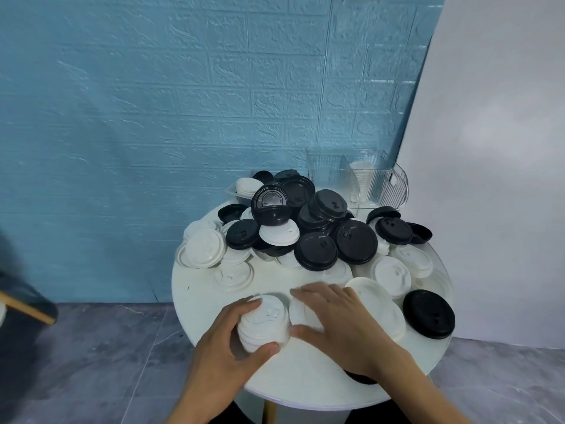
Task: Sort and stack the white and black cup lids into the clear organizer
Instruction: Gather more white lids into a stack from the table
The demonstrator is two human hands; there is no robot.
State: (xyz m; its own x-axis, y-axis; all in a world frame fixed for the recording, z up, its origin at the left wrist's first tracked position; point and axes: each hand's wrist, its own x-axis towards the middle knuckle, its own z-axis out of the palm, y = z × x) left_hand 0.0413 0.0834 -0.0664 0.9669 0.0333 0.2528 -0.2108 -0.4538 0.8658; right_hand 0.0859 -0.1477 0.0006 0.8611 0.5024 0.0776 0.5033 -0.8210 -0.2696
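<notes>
- Left hand [227,341], lower centre: fingers and thumb curled round a stack of white lids [264,324] on the bench [305,384].
- Right hand [339,322]: fingers spread flat, pressing a white lid [301,313] beside the stack.
- Mixed lid pile [312,237] mid-frame; clear organizer [351,175] behind, upper right, holding white lids.

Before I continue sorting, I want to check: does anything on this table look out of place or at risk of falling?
Yes. One black lid at the right overhangs the table edge and could slip off. Another dark lid pokes out under the right hand's wrist at the near edge.
</notes>
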